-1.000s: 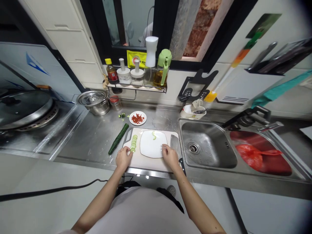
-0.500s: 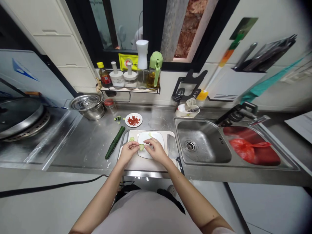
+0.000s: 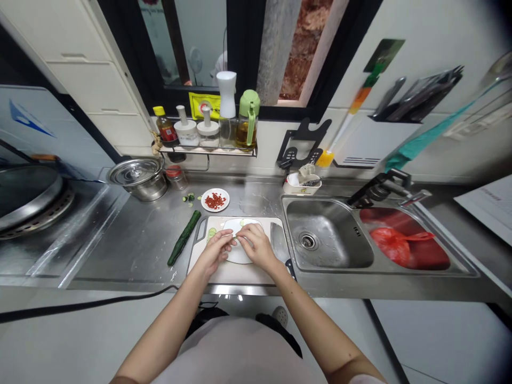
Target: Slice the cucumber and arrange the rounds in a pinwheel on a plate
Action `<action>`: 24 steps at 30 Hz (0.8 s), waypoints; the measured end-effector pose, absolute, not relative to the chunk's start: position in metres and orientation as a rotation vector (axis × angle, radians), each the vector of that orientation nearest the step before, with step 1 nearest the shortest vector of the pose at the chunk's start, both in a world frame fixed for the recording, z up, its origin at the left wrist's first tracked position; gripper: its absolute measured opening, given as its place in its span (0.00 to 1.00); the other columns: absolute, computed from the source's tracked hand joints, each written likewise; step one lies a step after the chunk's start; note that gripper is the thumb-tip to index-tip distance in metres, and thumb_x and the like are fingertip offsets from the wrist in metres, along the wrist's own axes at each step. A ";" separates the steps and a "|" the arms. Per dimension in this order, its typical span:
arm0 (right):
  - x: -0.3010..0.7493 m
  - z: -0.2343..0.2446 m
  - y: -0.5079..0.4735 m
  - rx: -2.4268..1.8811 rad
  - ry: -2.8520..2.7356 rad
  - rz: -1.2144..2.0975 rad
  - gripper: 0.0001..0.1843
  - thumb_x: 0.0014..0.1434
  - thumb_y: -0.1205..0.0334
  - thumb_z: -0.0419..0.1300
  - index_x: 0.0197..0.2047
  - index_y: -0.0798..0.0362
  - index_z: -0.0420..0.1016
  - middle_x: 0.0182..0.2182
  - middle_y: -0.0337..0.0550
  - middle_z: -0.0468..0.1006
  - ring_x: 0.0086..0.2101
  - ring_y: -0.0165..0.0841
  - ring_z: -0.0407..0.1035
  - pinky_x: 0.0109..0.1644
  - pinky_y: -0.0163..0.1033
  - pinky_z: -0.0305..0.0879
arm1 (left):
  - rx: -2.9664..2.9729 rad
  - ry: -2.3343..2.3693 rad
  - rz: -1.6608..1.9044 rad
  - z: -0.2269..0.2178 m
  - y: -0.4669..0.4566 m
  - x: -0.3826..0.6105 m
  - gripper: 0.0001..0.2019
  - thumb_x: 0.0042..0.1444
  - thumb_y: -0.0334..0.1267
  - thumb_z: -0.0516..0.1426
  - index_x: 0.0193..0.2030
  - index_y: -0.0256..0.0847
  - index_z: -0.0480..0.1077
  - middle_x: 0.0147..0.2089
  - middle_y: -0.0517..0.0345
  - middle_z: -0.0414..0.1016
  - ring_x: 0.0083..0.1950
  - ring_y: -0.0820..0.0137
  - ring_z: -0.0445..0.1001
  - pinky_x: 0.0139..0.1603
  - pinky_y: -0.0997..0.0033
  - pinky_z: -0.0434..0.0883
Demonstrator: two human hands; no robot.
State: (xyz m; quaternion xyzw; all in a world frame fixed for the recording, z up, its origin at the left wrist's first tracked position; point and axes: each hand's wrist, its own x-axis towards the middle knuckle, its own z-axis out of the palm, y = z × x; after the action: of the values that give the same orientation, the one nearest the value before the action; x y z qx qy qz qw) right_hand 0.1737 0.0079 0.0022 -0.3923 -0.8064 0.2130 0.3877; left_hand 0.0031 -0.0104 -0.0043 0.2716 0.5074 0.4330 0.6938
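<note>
Both hands meet over a white plate (image 3: 237, 257) that lies on a pale cutting board (image 3: 224, 273). My left hand (image 3: 216, 249) has its fingers pinched together at the plate's left rim. My right hand (image 3: 255, 242) is curled over the plate with its fingertips touching the left hand's; what they pinch is hidden. A cucumber slice (image 3: 212, 232) lies on the board left of the plate, and one more cucumber slice (image 3: 242, 222) sits at the plate's far rim. A whole cucumber (image 3: 183, 238) lies on the steel counter left of the board.
A cleaver (image 3: 279, 238) rests along the board's right edge, beside the sink (image 3: 324, 240). A small dish of red chilli (image 3: 215, 200) and cucumber ends (image 3: 189, 198) lie behind the board. A lidded pot (image 3: 138, 177) and a condiment shelf (image 3: 206, 149) stand at the back.
My hands left the outer sides of the plate and came together over it. The row of slices on the board's left has shrunk. The view shifted slightly.
</note>
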 end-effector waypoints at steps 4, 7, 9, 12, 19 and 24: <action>0.176 0.004 0.007 -0.995 -2.058 0.534 0.10 0.66 0.61 0.53 0.40 0.49 0.76 0.38 0.46 0.73 0.44 0.38 0.65 0.49 0.44 0.62 | 0.566 1.088 1.019 0.003 -0.008 0.008 0.28 0.39 0.42 0.68 0.49 0.41 0.68 0.31 0.62 0.73 0.25 0.81 0.65 0.21 0.83 0.52; 0.179 0.006 0.006 -0.994 -2.057 0.531 0.10 0.66 0.60 0.52 0.40 0.50 0.75 0.37 0.46 0.74 0.44 0.38 0.65 0.49 0.43 0.62 | 0.578 1.113 1.038 0.006 -0.005 0.010 0.31 0.36 0.40 0.68 0.50 0.41 0.67 0.29 0.63 0.72 0.25 0.81 0.64 0.21 0.83 0.52; 0.180 0.006 0.006 -0.988 -2.055 0.543 0.10 0.66 0.60 0.52 0.40 0.50 0.75 0.37 0.46 0.74 0.43 0.37 0.65 0.48 0.43 0.62 | 0.628 1.133 1.050 0.007 -0.002 0.010 0.31 0.35 0.39 0.69 0.49 0.41 0.67 0.27 0.65 0.71 0.24 0.81 0.63 0.22 0.82 0.51; 0.182 0.006 0.006 -0.993 -2.063 0.557 0.09 0.66 0.60 0.52 0.39 0.50 0.74 0.37 0.46 0.74 0.43 0.37 0.65 0.48 0.43 0.62 | 0.727 1.165 1.075 0.007 0.000 0.010 0.30 0.35 0.41 0.69 0.48 0.41 0.67 0.26 0.67 0.69 0.24 0.81 0.63 0.23 0.81 0.51; 0.180 0.006 0.008 -1.037 -2.082 0.598 0.08 0.65 0.61 0.53 0.36 0.50 0.72 0.36 0.45 0.74 0.42 0.37 0.65 0.47 0.42 0.61 | 0.907 1.165 1.143 0.004 -0.001 0.010 0.29 0.38 0.45 0.67 0.48 0.41 0.66 0.25 0.68 0.70 0.25 0.79 0.65 0.29 0.78 0.59; 0.177 0.004 0.008 -1.055 -2.014 0.680 0.07 0.63 0.62 0.53 0.34 0.50 0.70 0.34 0.43 0.74 0.40 0.36 0.65 0.45 0.41 0.61 | 0.988 1.161 1.165 0.003 -0.001 0.009 0.28 0.41 0.46 0.66 0.49 0.42 0.64 0.27 0.66 0.70 0.29 0.76 0.68 0.35 0.76 0.63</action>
State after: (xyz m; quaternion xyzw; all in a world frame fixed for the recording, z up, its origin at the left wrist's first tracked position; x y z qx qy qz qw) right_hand 0.1768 0.0082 0.0039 -0.4121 -0.7867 0.2657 0.3751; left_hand 0.0092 -0.0010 0.0027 0.4218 0.4953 0.4973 0.5740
